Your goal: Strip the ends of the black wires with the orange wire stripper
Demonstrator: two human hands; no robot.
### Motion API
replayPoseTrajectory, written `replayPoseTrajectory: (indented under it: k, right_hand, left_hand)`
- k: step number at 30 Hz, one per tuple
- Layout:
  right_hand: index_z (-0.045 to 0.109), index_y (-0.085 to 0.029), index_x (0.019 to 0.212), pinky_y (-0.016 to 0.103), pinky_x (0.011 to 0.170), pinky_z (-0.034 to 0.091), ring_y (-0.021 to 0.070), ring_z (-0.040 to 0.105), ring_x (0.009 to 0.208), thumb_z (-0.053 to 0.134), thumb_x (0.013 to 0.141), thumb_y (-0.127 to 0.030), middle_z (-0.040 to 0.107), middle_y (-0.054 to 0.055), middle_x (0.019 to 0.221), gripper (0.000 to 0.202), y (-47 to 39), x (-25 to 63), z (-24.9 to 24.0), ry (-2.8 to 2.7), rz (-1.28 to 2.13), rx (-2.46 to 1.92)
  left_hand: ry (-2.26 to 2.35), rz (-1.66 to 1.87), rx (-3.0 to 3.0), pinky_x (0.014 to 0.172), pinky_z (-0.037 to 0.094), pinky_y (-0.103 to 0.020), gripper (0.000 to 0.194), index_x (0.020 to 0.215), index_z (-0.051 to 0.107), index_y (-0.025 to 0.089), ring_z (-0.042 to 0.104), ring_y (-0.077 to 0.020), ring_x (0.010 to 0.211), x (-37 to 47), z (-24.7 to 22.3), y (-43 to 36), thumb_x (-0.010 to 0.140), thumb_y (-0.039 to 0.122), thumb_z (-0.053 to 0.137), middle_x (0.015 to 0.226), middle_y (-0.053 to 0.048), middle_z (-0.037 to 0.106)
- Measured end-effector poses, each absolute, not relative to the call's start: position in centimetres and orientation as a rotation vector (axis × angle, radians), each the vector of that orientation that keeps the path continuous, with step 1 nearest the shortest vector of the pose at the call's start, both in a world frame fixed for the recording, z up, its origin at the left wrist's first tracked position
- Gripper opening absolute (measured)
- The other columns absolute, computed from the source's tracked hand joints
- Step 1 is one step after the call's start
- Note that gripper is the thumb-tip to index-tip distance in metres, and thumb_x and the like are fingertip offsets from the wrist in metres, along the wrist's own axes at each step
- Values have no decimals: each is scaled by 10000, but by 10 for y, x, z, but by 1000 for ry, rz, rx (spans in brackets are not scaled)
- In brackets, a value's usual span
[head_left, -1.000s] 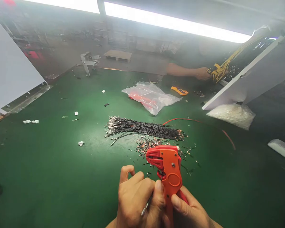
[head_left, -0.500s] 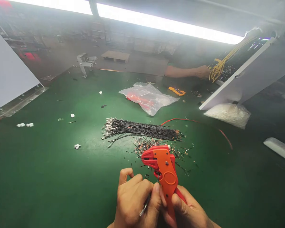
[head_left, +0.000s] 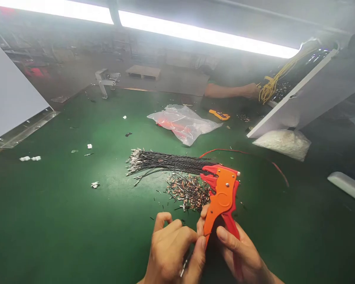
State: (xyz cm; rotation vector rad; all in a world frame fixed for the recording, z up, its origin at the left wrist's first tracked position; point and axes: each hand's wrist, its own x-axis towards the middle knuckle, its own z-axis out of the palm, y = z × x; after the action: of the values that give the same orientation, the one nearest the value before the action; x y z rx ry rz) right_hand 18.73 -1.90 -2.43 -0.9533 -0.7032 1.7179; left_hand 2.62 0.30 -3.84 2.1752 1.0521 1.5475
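Observation:
My right hand is wrapped round the handles of an orange and red wire stripper, whose jaws point left over the end of a wire bundle. Close beside the lower handle, my left hand pinches a short black wire between thumb and forefinger. A silvery terminal shows at the wire's lower end. Beyond the hands lies the bundle of black wires, terminals to the left; the tool hides part of its right end. Black and coppery offcuts are heaped just left of the tool.
A clear plastic bag with something red lies behind the bundle, near a yellow-orange tool. White connectors are scattered left. A bag of pale pieces rests by a white panel. Another person's arm reaches toward yellow wires.
The wire stripper has moved up and to the right, away from my left hand, and its handles look more spread. My left hand has shifted slightly right, still pinching the wire.

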Motion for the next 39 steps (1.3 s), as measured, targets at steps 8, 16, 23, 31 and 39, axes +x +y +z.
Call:
replayPoseTrajectory:
  k: [8,16,23,31,39]
  right_hand:
    - [676,-199,1025,301,761,428,170,518,786,770,796,-330,631,15,837,280,-18,193,-26,-679,1856,-890]
    - [628,-211,1064,311,706,407,183,512,758,758,830,-393,597,21,839,324,-22,193,-30,-838,1772,-931]
    - [633,-226,1066,313,718,441,172,550,771,734,860,-340,590,10,851,257,-20,188,-27,-722,1810,-801]
    - [655,-201,998,309,707,472,172,580,735,740,861,-360,602,4,798,227,-16,186,-21,-786,1757,-820]
    - [655,-182,924,299,697,467,175,541,755,746,854,-394,573,12,800,241,-16,186,-23,-783,1782,-822]
  left_hand:
    - [942,1499,2275,637,314,-334,192,745,498,217,408,-111,449,34,-55,0,850,56,513,529,59,566]
    - [857,1281,2073,637,395,-309,167,803,554,208,493,-109,540,19,-36,2,859,52,564,627,32,618]
    - [877,924,933,545,407,-229,390,654,575,170,524,-97,536,25,-19,-1,815,491,728,584,2,612]
    - [792,930,680,554,469,-235,390,635,594,161,608,-120,502,28,-16,10,710,453,842,516,-4,658]
    - [784,888,670,553,512,-281,344,644,652,158,623,-152,511,27,-16,13,691,431,857,564,-32,692]
